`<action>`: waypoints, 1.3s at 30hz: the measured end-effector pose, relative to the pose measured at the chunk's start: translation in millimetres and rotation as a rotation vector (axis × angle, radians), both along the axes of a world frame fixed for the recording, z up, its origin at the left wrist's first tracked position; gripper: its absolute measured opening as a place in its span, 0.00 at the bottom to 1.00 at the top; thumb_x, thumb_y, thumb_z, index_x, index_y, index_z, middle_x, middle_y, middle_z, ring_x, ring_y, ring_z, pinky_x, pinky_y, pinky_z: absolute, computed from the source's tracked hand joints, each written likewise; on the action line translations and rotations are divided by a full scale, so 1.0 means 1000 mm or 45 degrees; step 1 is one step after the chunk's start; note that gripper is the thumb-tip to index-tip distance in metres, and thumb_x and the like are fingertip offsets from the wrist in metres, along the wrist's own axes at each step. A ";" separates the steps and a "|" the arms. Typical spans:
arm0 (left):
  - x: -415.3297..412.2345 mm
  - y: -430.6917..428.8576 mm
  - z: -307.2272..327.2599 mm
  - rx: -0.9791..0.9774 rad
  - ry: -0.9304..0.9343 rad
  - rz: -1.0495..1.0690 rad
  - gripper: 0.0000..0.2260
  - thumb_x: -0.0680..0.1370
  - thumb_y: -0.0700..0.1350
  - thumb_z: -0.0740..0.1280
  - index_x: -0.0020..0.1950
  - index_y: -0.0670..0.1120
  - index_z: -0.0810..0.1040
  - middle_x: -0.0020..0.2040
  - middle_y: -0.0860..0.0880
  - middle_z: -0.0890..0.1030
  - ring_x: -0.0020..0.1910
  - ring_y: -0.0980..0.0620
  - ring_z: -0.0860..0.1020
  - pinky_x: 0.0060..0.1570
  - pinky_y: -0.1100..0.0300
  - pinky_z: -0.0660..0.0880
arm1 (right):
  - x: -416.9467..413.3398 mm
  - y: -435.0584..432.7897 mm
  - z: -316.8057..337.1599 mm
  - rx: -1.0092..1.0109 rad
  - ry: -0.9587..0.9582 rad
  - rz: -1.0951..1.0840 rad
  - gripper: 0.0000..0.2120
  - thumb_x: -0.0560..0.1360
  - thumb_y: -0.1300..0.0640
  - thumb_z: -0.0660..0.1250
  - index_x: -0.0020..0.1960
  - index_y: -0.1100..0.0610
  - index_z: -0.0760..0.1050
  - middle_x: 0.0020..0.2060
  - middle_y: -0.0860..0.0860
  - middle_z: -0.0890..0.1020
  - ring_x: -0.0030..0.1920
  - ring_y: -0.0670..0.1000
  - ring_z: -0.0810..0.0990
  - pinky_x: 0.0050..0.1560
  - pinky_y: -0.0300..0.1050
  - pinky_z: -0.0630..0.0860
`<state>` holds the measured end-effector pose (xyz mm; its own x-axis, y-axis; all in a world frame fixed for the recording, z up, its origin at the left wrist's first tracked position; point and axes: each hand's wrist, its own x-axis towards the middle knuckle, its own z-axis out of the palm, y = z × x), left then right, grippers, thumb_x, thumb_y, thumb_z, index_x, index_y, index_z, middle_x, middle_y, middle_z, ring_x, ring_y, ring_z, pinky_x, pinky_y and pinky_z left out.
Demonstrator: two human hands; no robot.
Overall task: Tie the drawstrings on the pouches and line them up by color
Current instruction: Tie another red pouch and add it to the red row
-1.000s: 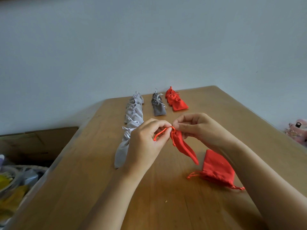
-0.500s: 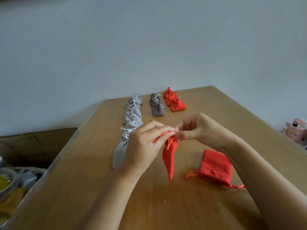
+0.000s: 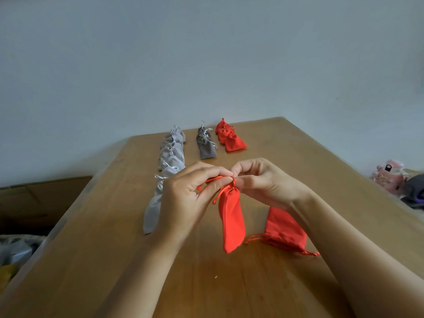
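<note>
Home room: wooden table (image 3: 298,161), cardboard box (image 3: 34,198).

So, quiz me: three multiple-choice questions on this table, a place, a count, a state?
1. The loose red pouch lies: A) in a box B) on the table beside the held red pouch C) on the floor
2. Colour rows farther back: A) two B) five C) three
3. The held red pouch is: A) pinched by left hand and right hand B) lying flat C) inside out
B: it rests on the wood. C: light grey row, dark grey row, red row. A: both grip its drawstring.
</note>
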<state>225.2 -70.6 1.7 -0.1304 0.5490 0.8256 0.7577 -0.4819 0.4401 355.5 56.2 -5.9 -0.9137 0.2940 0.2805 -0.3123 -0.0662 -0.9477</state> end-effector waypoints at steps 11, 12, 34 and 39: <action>0.001 -0.002 0.001 -0.321 -0.159 0.150 0.05 0.74 0.42 0.73 0.39 0.43 0.81 0.27 0.54 0.79 0.27 0.59 0.78 0.31 0.66 0.74 | 0.007 0.000 0.011 0.393 -0.088 -0.450 0.01 0.70 0.63 0.65 0.40 0.60 0.75 0.36 0.53 0.79 0.36 0.46 0.77 0.42 0.35 0.73; 0.000 -0.002 0.002 -0.394 -0.188 0.130 0.06 0.75 0.43 0.72 0.38 0.43 0.80 0.28 0.53 0.79 0.26 0.57 0.77 0.31 0.63 0.75 | 0.009 0.002 0.012 0.425 -0.088 -0.494 0.01 0.70 0.62 0.66 0.39 0.60 0.76 0.36 0.53 0.80 0.36 0.46 0.77 0.42 0.36 0.73; -0.002 0.005 0.000 -0.444 -0.662 -0.203 0.05 0.78 0.39 0.65 0.43 0.40 0.75 0.35 0.50 0.83 0.36 0.53 0.83 0.39 0.61 0.80 | -0.003 -0.009 0.008 -0.097 0.126 -0.378 0.11 0.71 0.65 0.69 0.53 0.62 0.79 0.43 0.54 0.84 0.45 0.51 0.82 0.51 0.41 0.78; -0.003 0.005 0.000 -0.424 -0.611 -0.213 0.05 0.78 0.39 0.65 0.43 0.39 0.75 0.37 0.49 0.83 0.37 0.53 0.83 0.40 0.62 0.79 | -0.003 -0.011 0.010 -0.160 0.145 -0.328 0.06 0.66 0.61 0.72 0.43 0.59 0.81 0.40 0.57 0.84 0.41 0.53 0.83 0.46 0.43 0.79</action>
<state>222.4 -65.8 1.6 -0.3352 0.8127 0.4765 0.3632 -0.3552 0.8613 352.7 45.3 4.6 -0.7692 0.5509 0.3238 -0.4380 -0.0857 -0.8949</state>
